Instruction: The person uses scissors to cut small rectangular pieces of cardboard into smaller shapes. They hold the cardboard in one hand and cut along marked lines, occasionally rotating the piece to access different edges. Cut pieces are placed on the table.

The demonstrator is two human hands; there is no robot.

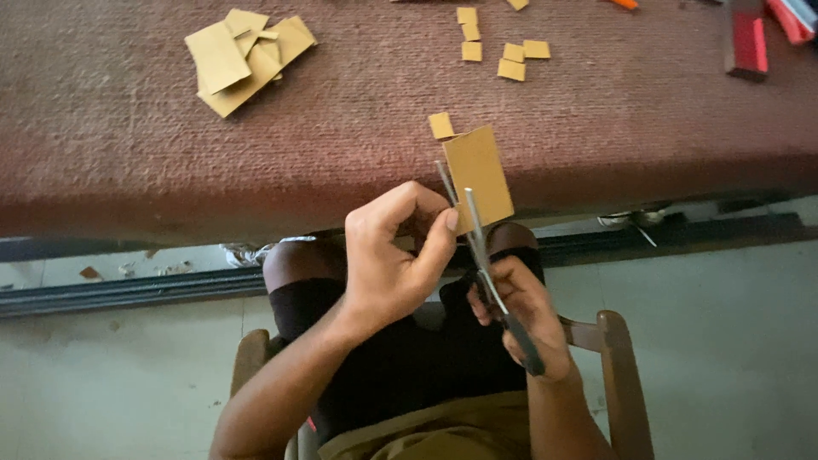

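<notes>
Left hand (392, 264) pinches the cardboard piece (479, 175) at its lower edge, just over the near edge of the tabletop (128, 153). It looks light, stiff, easily creased. Long axis runs upright, tilted slightly left. Right hand (520, 315) is clamped on the scissors (481, 255), blades apart against the cardboard's left edge.
</notes>
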